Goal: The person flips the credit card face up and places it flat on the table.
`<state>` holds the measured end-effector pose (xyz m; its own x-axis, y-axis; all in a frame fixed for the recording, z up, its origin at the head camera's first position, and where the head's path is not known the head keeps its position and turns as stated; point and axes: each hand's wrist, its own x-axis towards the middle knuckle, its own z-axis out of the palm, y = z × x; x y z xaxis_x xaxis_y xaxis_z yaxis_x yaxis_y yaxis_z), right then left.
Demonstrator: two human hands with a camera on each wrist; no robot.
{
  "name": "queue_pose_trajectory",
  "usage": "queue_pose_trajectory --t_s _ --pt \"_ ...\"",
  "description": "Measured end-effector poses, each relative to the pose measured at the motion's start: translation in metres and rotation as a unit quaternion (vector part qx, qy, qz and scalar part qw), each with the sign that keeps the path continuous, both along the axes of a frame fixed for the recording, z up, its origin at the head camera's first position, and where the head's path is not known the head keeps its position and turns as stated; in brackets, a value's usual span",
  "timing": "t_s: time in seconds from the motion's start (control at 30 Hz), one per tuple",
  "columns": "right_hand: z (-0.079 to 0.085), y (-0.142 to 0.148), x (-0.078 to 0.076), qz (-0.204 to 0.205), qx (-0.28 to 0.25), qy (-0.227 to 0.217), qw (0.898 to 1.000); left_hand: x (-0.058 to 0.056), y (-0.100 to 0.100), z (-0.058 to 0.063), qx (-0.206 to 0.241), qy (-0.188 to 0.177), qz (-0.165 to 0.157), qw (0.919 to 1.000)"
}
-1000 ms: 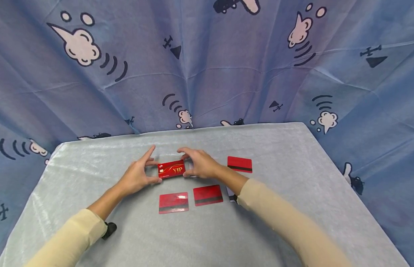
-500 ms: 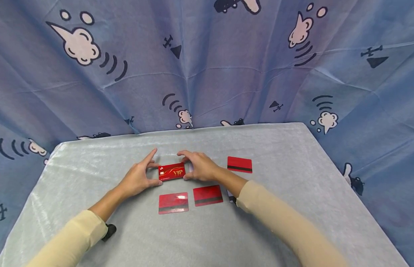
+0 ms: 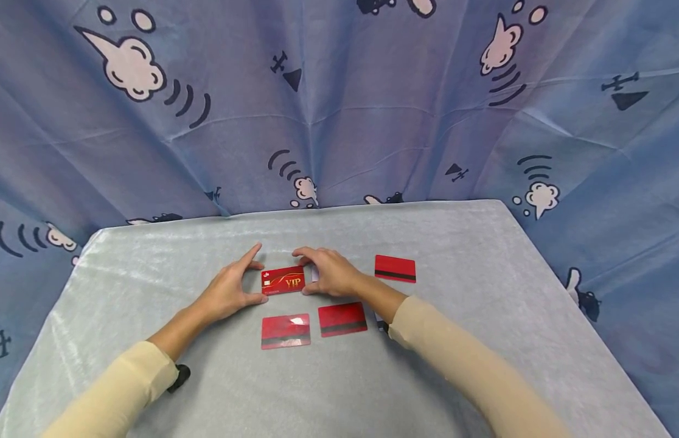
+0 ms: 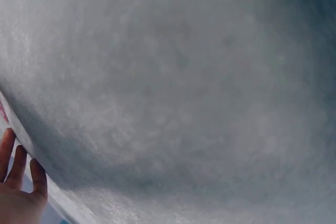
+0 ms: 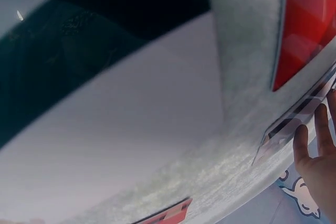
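A red card printed "VIP" in gold (image 3: 283,280) lies face up between both hands in the head view. My left hand (image 3: 224,293) holds its left end, thumb at the lower corner and a finger at the upper one, index finger stretched away. At the right end, the thumb and fingers of my right hand (image 3: 334,274) hold the other corners. A pale card (image 3: 314,274) shows partly behind the right fingers. Nearer lie two red cards with dark stripes, one on the left (image 3: 286,331) and one on the right (image 3: 342,319).
Another striped red card (image 3: 395,268) lies beyond the right forearm. Under that sleeve, a pale card (image 3: 379,319) is mostly hidden; a pale card with a dark band (image 5: 147,98) fills much of the right wrist view. A pale cloth covers the table (image 3: 252,395), with a blue patterned curtain (image 3: 339,152) behind.
Both hands and the VIP card have come slightly nearer to me since one second ago. Over the last half second they barely move, and the head view has shifted a little.
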<state>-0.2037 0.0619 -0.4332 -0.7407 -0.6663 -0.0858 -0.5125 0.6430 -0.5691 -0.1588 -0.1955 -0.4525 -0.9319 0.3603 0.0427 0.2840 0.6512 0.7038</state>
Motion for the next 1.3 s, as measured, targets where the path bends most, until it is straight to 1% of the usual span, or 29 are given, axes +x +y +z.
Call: queue_pose_trajectory --t_s 0.4,0.5,0.7,0.87,1.07,1.17,1.3 --pt "0.001 0.001 0.0 0.003 0.002 -0.003 1.0 0.0 -0.001 0.003 -0.007 -0.001 -0.005 1.0" --pt "0.001 0.004 0.0 -0.003 -0.002 -0.01 1.0 0.0 0.0 0.002 -0.008 -0.001 -0.004 1.0" --pt "0.003 0.016 0.001 -0.023 -0.013 -0.031 0.999 -0.001 0.001 0.003 -0.011 0.003 -0.002 0.9999" --pt "0.006 0.031 0.0 -0.031 -0.015 -0.03 0.999 -0.001 0.005 0.005 -0.017 0.01 0.003 0.9998" --pt "0.008 0.053 -0.002 -0.035 -0.005 -0.038 0.999 -0.004 0.016 0.009 0.008 0.024 0.01 0.9996" --pt "0.009 0.063 -0.003 -0.037 -0.001 -0.038 0.999 -0.007 0.024 0.011 0.024 0.031 0.004 0.9992" --pt "0.008 0.075 -0.005 -0.04 0.004 -0.031 0.999 -0.01 0.034 0.013 0.038 0.025 -0.003 0.9989"
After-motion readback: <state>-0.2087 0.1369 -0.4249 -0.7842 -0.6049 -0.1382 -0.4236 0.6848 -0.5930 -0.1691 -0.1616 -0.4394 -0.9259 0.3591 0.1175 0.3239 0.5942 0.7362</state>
